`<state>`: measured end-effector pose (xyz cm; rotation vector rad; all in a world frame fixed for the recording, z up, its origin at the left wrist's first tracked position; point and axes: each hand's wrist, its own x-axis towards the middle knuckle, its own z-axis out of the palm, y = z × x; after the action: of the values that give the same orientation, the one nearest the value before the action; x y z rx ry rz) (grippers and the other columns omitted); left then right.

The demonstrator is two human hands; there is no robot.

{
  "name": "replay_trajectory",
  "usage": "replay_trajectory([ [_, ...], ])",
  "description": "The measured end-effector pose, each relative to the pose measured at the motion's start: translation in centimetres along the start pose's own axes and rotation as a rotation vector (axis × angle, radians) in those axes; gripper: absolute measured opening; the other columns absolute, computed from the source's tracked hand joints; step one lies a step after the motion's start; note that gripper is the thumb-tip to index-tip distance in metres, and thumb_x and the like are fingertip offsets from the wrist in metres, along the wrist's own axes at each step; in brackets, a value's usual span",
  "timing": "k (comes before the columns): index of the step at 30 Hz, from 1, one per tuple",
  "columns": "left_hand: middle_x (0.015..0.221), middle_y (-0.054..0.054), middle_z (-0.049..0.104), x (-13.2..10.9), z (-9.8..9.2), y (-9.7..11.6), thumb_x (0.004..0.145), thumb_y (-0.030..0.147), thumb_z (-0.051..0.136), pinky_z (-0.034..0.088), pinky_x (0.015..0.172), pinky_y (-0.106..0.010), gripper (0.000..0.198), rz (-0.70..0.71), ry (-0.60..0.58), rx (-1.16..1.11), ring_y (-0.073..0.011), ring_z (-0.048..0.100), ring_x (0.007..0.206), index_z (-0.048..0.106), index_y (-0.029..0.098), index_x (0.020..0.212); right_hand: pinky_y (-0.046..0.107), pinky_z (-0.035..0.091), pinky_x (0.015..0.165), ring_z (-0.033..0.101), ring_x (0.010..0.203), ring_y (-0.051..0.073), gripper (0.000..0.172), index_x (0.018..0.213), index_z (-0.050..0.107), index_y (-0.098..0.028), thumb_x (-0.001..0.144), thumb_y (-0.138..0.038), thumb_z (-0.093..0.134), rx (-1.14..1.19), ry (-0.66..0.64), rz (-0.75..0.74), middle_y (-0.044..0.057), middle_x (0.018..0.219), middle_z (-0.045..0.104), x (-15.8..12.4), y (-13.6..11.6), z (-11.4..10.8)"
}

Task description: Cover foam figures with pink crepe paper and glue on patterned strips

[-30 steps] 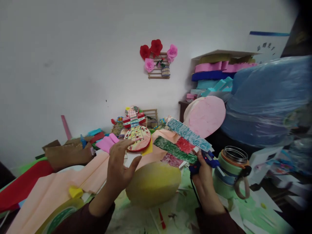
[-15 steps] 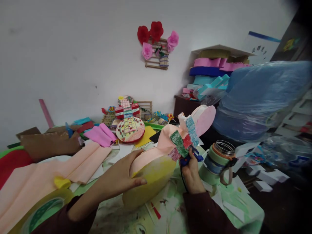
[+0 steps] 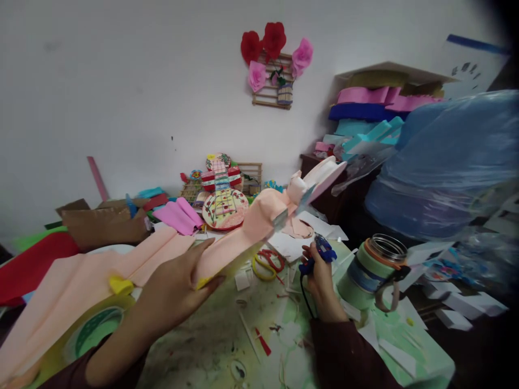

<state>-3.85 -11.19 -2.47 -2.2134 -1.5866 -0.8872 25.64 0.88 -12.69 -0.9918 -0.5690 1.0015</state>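
My left hand (image 3: 172,289) grips the wide end of a guitar-shaped craft (image 3: 253,219) wrapped in pale pink crepe paper. The craft is held up edge-on above the table, slanting to the upper right, with its broad face mostly turned out of sight. Closed round the handle of a blue hot glue gun (image 3: 322,249) is my right hand (image 3: 320,283); a dark cord hangs from the gun. The glue gun is apart from the craft, below its far end. Scissors (image 3: 265,265) with red and yellow handles lie on the table beneath the craft.
A green insulated cup (image 3: 368,273) without a lid stands right of my right hand. At left are a tape roll (image 3: 91,329), pink crepe paper (image 3: 81,281) and a cardboard box (image 3: 105,224). A finished painted guitar craft (image 3: 225,202) leans at the back. Paper scraps litter the table.
The craft has been tilted from showing its yellow face and coloured patches to edge-on, uncovering the scissors. The glue gun, formerly by the patches, is now separate from it. The view has shifted slightly.
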Motion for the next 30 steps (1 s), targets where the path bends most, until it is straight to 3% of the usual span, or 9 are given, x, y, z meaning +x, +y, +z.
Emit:
replay_trajectory([
  [3,0.101,-0.013,0.073,-1.9,0.1,-0.2,0.083,0.033,0.057,0.053,0.062,-0.033,0.064,0.043,0.100,0.277,-0.0290,0.071,0.083,0.040,0.015,0.142,0.025,0.042,0.055,0.055,0.060,0.013,0.046,0.079,0.063,-0.016,0.057,-0.054,0.078,-0.202,-0.039,-0.066,0.000,0.070,0.065,0.2,-0.1,-0.5],
  [9,0.113,-0.021,0.067,-5.7,1.6,-1.5,0.076,0.001,0.040,0.053,0.087,-0.040,0.068,0.317,0.165,0.482,-0.0305,0.065,0.105,0.029,0.003,0.144,0.032,0.038,0.063,0.049,0.061,0.017,0.046,0.064,0.056,-0.019,0.046,-0.054,0.082,-0.513,-0.130,-0.237,-0.001,0.060,0.056,-0.2,-1.2,-0.3],
  [14,0.119,-0.021,0.065,-9.8,3.1,-3.9,0.082,0.001,0.037,0.053,0.087,-0.043,0.055,0.250,0.026,0.502,-0.0325,0.062,0.111,0.039,0.005,0.136,0.028,0.034,0.058,0.046,0.057,0.015,0.036,0.071,0.047,-0.021,0.073,-0.052,0.065,-0.862,-0.221,-0.740,-0.002,0.062,0.051,-2.0,-4.0,-0.3],
  [16,0.121,-0.021,0.065,-11.2,3.4,-4.4,0.083,0.001,0.037,0.053,0.083,-0.045,0.050,0.214,-0.024,0.522,-0.0344,0.062,0.112,0.044,0.007,0.132,0.028,0.033,0.057,0.046,0.060,0.016,0.025,0.073,0.045,-0.021,0.079,-0.039,0.061,-1.004,-0.342,-0.946,-0.001,0.065,0.051,-2.8,-5.2,-0.6],
  [19,0.122,-0.019,0.065,-12.6,3.5,-4.8,0.085,0.003,0.038,0.052,0.081,-0.045,0.048,0.185,-0.080,0.514,-0.0333,0.062,0.111,0.049,0.012,0.130,0.029,0.035,0.064,0.051,0.073,0.020,0.005,0.080,0.051,-0.019,0.080,-0.017,0.056,-1.306,-0.725,-1.149,0.005,0.077,0.057,-3.6,-5.9,-1.6],
  [20,0.123,-0.019,0.064,-12.9,3.4,-4.9,0.085,0.004,0.039,0.051,0.082,-0.045,0.047,0.171,-0.100,0.500,-0.0327,0.062,0.112,0.050,0.013,0.130,0.030,0.035,0.067,0.052,0.077,0.021,0.008,0.082,0.054,-0.018,0.078,-0.011,0.054,-1.397,-0.873,-1.173,0.007,0.080,0.059,-3.8,-5.8,-2.0],
  [24,0.129,-0.021,0.060,-13.4,3.1,-5.3,0.085,0.005,0.041,0.047,0.091,-0.048,0.046,0.113,-0.198,0.455,-0.0328,0.058,0.117,0.051,0.010,0.130,0.032,0.035,0.072,0.054,0.079,0.021,0.017,0.082,0.060,-0.018,0.078,-0.005,0.051,-1.608,-1.308,-1.023,0.006,0.083,0.062,-3.9,-4.3,-4.4],
  [27,0.132,-0.022,0.058,-13.5,2.7,-5.4,0.085,0.006,0.043,0.045,0.094,-0.049,0.046,0.090,-0.246,0.456,-0.0333,0.056,0.119,0.051,0.010,0.130,0.032,0.037,0.073,0.055,0.081,0.021,0.013,0.085,0.062,-0.018,0.077,-0.011,0.055,-1.696,-1.373,-0.776,0.007,0.085,0.062,-3.6,-3.8,-6.1],
  [30,0.133,-0.021,0.057,-13.4,2.4,-5.1,0.085,0.007,0.044,0.044,0.096,-0.049,0.045,0.071,-0.266,0.466,-0.0331,0.055,0.120,0.052,0.010,0.129,0.033,0.041,0.079,0.056,0.089,0.023,0.023,0.095,0.062,-0.017,0.072,-0.015,0.062,-1.727,-1.373,-0.592,0.008,0.094,0.062,-3.3,-4.6,-6.7],
])
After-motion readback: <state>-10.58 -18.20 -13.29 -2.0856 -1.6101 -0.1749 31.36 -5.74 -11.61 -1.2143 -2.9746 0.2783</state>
